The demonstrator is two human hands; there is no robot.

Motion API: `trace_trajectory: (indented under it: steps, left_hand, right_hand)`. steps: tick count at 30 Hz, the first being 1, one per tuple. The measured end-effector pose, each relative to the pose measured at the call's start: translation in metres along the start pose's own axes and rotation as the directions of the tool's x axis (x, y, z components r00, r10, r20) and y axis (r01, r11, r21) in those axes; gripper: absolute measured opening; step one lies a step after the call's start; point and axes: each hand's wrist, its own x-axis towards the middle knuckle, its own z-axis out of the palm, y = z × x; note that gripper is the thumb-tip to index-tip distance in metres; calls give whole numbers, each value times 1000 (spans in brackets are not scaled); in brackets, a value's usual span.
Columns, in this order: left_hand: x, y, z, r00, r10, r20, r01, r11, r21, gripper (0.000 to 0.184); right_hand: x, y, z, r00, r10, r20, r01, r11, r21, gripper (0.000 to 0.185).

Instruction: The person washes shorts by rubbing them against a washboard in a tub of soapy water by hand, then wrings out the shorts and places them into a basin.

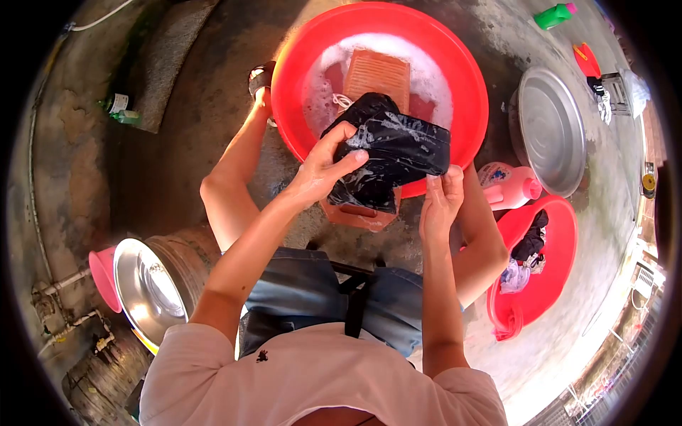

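Observation:
A black wet cloth item point(398, 145) with streaks of suds is held up over the near part of a large red basin point(465, 71). My left hand point(323, 167) grips its left side, thumb on top and fingers curled at the edge. At its lower right corner my right hand point(444, 188) pinches the cloth. Foamy water point(426, 64) fills the basin. An orange-brown ridged washboard point(380, 74) leans in it, its lower end showing below the cloth. The cloth hides the board's middle.
To the right are a large metal basin point(550, 131), a pink detergent bottle point(508, 186) and a red tub point(561, 263) holding clothes. A silver bowl point(145, 284) and pink bucket point(105, 277) stand at left. A green bottle point(554, 15) is at the top right.

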Motion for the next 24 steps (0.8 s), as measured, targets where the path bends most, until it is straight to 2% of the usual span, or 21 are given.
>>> trace_trajectory:
  steps: [2, 3, 5, 6, 7, 8, 9, 11, 12, 13, 14, 15, 17, 18, 19, 20, 21, 23, 24]
  left_hand:
    - [-3, 21, 13, 996, 86, 19, -79, 971, -227, 46]
    - [0, 19, 10, 988, 119, 100, -116, 993, -38, 55]
    - [8, 15, 3, 952, 129, 278, -220, 920, 325, 74]
    - [13, 19, 9, 956, -49, 288, -69, 921, 383, 97]
    - [14, 16, 12, 969, -106, 224, -10, 886, 463, 91]
    - [24, 6, 23, 961, 89, 262, -191, 898, 396, 84]
    - [31, 1, 23, 976, 75, 206, -132, 952, 277, 73]
    - [43, -10, 22, 995, 46, 93, -46, 999, 6, 52]
    - [40, -9, 23, 997, -80, -10, 76, 971, -225, 43]
    - [44, -6, 21, 974, -215, -79, 158, 880, -448, 35]
    - [50, -11, 15, 979, -188, -76, 75, 683, -727, 25]
    - [54, -20, 11, 989, -118, -90, -2, 597, -802, 25]
    - [58, -22, 16, 1000, -22, 6, 16, 470, -883, 20]
    - [61, -21, 25, 991, -132, -30, 9, 288, -958, 18]
    - [65, -23, 29, 988, -130, -81, -37, 309, -950, 18]
    - [68, -22, 27, 974, -202, -101, -30, 329, -944, 21]
    - [72, -16, 25, 952, -280, -123, -17, 351, -936, 23]
    - [92, -36, -9, 988, -130, -77, -3, 494, -869, 20]
    - [97, -26, -6, 944, -278, -179, -57, 399, -915, 22]
  right_hand:
    - [4, -37, 35, 998, 36, 57, -48, 969, 242, 18]
    - [7, -58, 54, 995, 43, 87, -71, 932, 356, 19]
    - [16, -93, 83, 967, -12, 254, -80, 933, 350, 23]
    - [23, -90, 92, 931, -90, 353, -27, 949, 313, 23]
    - [31, -94, 103, 795, -159, 585, 23, 972, 232, 19]
    - [33, -106, 116, 718, -9, 696, 22, 1000, -10, 17]
    - [45, -96, 125, 602, 27, 798, -25, 1000, -16, 22]
    - [77, -73, 123, 575, -160, 802, 341, 938, -57, 27]
    - [82, -83, 113, 684, -158, 712, 434, 872, -224, 38]
    - [91, -80, 95, 695, -212, 687, 517, 811, -273, 62]
    - [89, -61, 81, 741, -166, 650, 386, 898, -210, 77]
    - [79, -33, 66, 784, -99, 613, 233, 962, -143, 91]
    - [48, 26, 39, 783, 84, 616, 297, 820, -489, 104]
    - [40, 48, 37, 850, 2, 526, 255, 874, -415, 97]
    - [34, 55, 44, 904, -64, 422, 218, 919, -329, 91]
    - [28, 56, 45, 943, -110, 315, 241, 876, -417, 80]
    - [19, 40, 58, 978, -69, 199, 144, 909, -391, 72]
    - [8, 27, 64, 938, -207, 279, 312, 854, -416, 68]
    - [2, 11, 70, 915, -153, 372, 332, 811, -481, 62]
